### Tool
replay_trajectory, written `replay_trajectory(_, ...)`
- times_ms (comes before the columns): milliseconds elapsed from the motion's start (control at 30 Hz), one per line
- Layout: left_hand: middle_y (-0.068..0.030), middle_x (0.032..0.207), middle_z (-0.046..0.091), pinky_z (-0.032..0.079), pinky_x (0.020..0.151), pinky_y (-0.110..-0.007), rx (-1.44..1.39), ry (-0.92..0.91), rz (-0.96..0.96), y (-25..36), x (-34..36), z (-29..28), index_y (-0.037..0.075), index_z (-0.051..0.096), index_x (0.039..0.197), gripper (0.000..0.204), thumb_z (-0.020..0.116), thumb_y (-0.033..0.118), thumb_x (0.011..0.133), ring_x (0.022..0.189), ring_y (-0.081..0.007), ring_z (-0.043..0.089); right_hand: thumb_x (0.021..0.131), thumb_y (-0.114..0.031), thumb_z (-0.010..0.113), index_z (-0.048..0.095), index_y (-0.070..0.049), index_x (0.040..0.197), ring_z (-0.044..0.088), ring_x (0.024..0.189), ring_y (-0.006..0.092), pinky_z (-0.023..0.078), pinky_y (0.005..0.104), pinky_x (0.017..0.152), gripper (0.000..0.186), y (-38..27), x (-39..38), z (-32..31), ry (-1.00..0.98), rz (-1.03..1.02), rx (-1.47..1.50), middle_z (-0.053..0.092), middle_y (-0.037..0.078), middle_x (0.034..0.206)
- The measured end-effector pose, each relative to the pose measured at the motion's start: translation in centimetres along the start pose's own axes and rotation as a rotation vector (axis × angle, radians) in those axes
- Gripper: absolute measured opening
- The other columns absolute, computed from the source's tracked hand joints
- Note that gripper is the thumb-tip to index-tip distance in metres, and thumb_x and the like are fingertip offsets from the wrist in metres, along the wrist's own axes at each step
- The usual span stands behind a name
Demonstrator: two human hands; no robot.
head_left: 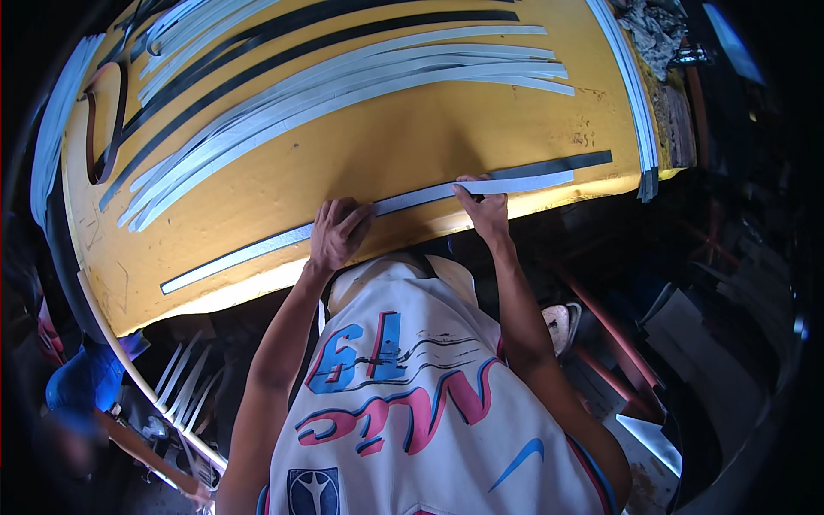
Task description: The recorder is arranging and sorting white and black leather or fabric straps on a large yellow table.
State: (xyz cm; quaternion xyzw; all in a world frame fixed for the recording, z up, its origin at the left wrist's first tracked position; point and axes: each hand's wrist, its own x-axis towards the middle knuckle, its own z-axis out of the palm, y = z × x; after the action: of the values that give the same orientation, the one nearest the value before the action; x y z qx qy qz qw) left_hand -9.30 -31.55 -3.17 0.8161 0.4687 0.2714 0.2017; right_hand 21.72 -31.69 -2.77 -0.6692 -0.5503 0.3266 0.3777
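A long white strip (232,261) lies along a black strip (592,160) near the front edge of the yellow table. To the left they run almost edge to edge; at the right end the white strip angles off and leaves the black one bare. My left hand (342,232) presses on the strips near their middle, its fingers curled and closed. Further right, my right hand (483,209) pinches the white strip between thumb and fingers. Part of both strips is hidden under my hands.
Several white strips (343,94) and black strips (360,33) lie across the yellow table (515,120). More strips hang over its left side (56,129) and right side (631,86). A crumpled grey bundle (652,34) sits at the back right. Another person (86,382) is at lower left.
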Motion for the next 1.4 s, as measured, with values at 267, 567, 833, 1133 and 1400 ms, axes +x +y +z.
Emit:
replay_trajectory(267,-0.0073,0.105,0.061,0.048,0.08,-0.04,0.034,-0.005,0.007,0.0,-0.1,0.2,0.017,0.073,0.115,0.03,0.075,0.019,0.085,0.092,-0.0275,0.058,0.087,-0.015,0.079,0.075,-0.003,0.099,0.063,0.076,0.015,0.05,0.0304,0.068,0.018,0.1,0.0,-0.1,-0.03,0.062,0.018,0.068,0.007,0.088)
replay_trajectory(567,-0.0073,0.116,0.062,0.047,0.089,-0.042,0.096,-0.053,0.02,0.7,-0.3,-0.1,0.016,0.073,0.119,0.035,0.073,0.016,0.085,0.104,-0.0273,0.06,0.088,-0.014,0.077,0.073,-0.003,0.096,0.06,0.068,0.0133,0.048,0.0289,0.061,0.014,-0.3,0.0,-0.3,-0.029,-0.009,-0.048,0.064,0.006,0.083)
replay_trajectory(833,-0.0155,0.165,0.024,0.019,0.124,-0.048,0.163,-0.405,0.011,4.0,0.0,2.7,0.001,0.028,0.156,0.074,0.059,0.031,0.096,0.154,-0.0314,0.021,0.087,-0.015,0.079,0.073,-0.002,0.097,0.064,0.068,0.0164,0.05,0.03,0.059,0.018,0.2,-0.2,0.3,-0.007,0.005,-0.099,0.066,0.009,0.085)
replay_trajectory(1133,-0.0182,0.163,0.028,0.023,0.122,-0.047,-0.038,-0.305,0.07,7.9,3.9,7.5,-0.001,0.031,0.154,0.078,0.059,0.042,0.096,0.151,-0.0321,0.027,0.088,-0.016,0.077,0.072,-0.004,0.102,0.063,0.068,0.0149,0.051,0.029,0.061,0.019,0.6,-0.3,0.2,-0.004,-0.05,-0.143,0.067,0.008,0.088)
replay_trajectory(1400,-0.019,0.164,0.025,0.021,0.122,-0.049,0.256,-0.286,-0.337,0.3,-7.1,-4.2,0.001,0.027,0.157,0.073,0.054,0.039,0.101,0.153,-0.0331,0.023,0.087,-0.017,0.078,0.072,-0.004,0.101,0.06,0.065,0.0119,0.049,0.0264,0.06,0.02,0.7,-0.3,0.3,0.044,-0.079,-0.148,0.066,0.005,0.085)
